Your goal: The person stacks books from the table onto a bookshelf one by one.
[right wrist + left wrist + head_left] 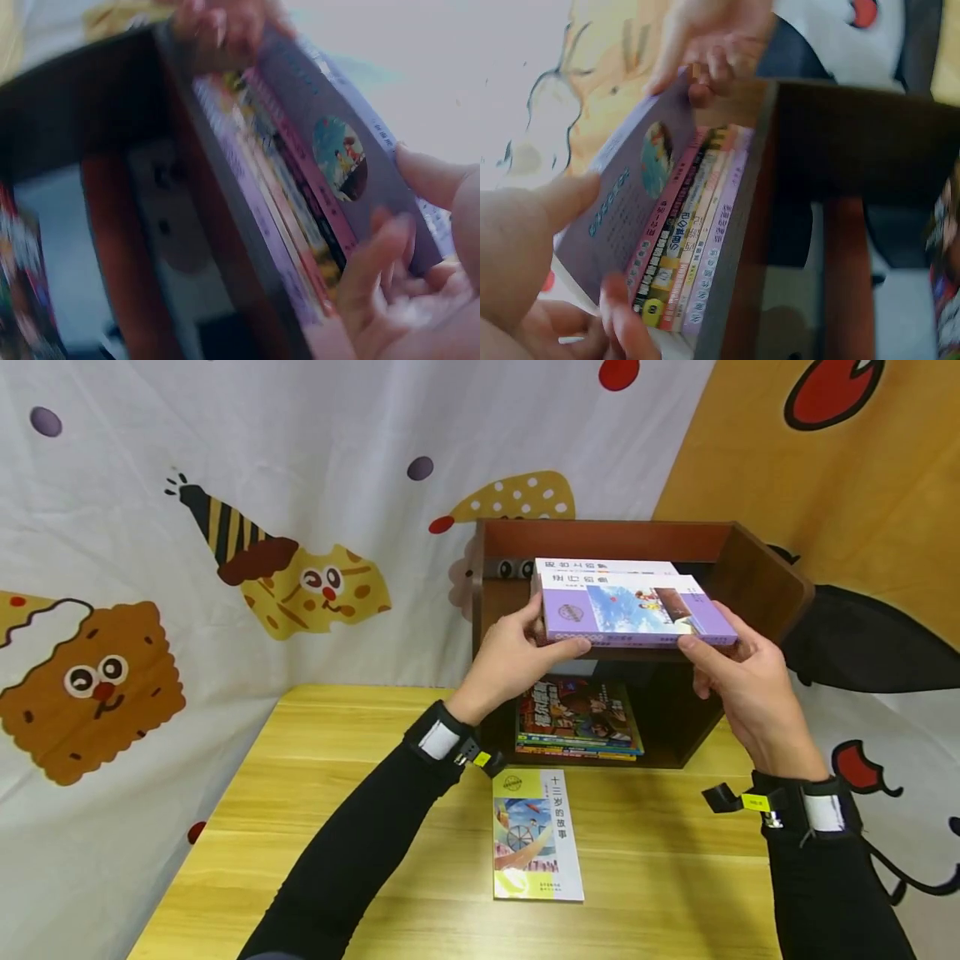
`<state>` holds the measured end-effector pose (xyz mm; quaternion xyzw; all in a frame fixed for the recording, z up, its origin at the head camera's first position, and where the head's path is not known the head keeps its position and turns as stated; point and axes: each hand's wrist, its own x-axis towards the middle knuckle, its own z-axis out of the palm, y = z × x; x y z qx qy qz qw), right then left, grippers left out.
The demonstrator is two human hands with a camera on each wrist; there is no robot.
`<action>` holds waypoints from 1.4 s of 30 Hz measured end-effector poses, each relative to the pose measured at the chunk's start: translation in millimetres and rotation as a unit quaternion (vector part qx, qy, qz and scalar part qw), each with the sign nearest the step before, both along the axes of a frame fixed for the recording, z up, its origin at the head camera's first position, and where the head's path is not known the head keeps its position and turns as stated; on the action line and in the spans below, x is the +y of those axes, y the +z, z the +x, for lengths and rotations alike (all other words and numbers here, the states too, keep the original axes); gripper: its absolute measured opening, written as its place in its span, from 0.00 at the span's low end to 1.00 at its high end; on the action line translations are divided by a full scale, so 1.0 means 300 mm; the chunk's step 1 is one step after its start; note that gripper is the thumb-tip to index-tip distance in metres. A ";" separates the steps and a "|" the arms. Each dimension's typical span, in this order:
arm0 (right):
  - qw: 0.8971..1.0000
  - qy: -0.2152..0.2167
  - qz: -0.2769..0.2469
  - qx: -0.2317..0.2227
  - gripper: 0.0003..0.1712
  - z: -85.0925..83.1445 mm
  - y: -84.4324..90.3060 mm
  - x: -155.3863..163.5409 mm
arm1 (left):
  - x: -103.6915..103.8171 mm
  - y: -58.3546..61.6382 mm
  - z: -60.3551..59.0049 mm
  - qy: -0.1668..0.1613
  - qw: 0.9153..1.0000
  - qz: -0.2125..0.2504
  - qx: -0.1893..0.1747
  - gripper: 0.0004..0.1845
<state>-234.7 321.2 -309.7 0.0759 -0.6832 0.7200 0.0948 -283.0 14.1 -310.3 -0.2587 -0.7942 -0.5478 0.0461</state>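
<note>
Both hands hold a purple-and-white book flat at the front of a brown bookcase's upper shelf. My left hand grips its left end, thumb along the near edge. At the right end, my right hand has its thumb on the near edge and fingers beneath. Another white-topped book shows just behind the purple cover. In the left wrist view, the purple back cover with an oval picture faces a stack of books with pink, black, yellow and purple spines. The right wrist view is blurred.
The brown bookcase stands at the back of the wooden table. Its lower shelf holds a stack of colourful books. A yellow-and-white book lies on the table in front. A patterned cloth hangs behind.
</note>
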 end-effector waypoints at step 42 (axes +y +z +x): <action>0.934 -0.155 0.323 -0.010 0.39 -0.167 -0.006 0.008 | 0.057 -0.023 -0.066 0.148 0.967 -0.123 0.168 0.31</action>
